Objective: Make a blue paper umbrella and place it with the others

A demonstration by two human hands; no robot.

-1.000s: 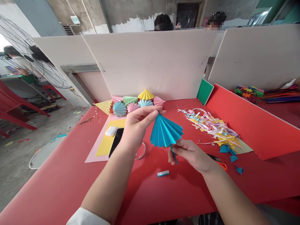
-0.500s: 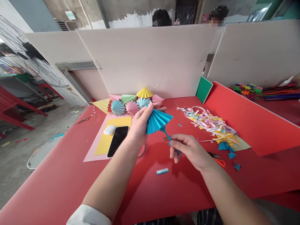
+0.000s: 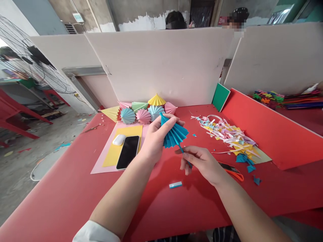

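Observation:
My left hand [image 3: 156, 137] grips the folded top of a blue pleated paper umbrella [image 3: 175, 134] above the red table [image 3: 75, 188]. My right hand [image 3: 202, 163] pinches the umbrella's thin blue stick [image 3: 182, 148] at its lower end. The pleats are pressed partly together under my left fingers. Behind my hands a row of finished paper umbrellas [image 3: 143, 112] in pink, teal, green and yellow lies against the grey partition [image 3: 164, 64].
A black phone [image 3: 128, 152] and a white earbud case [image 3: 119, 139] lie on yellow and pink paper sheets [image 3: 111, 158]. A heap of paper scraps [image 3: 227, 134] sits at right, orange-handled scissors [image 3: 233, 171] near my right wrist, a small blue-white piece [image 3: 175, 185] in front. Other people's heads show beyond the partition.
The umbrella has been brought from spread open and upright to tilted and squeezed narrower in my left hand. My right hand kept its pinch on the stick and shifted slightly left.

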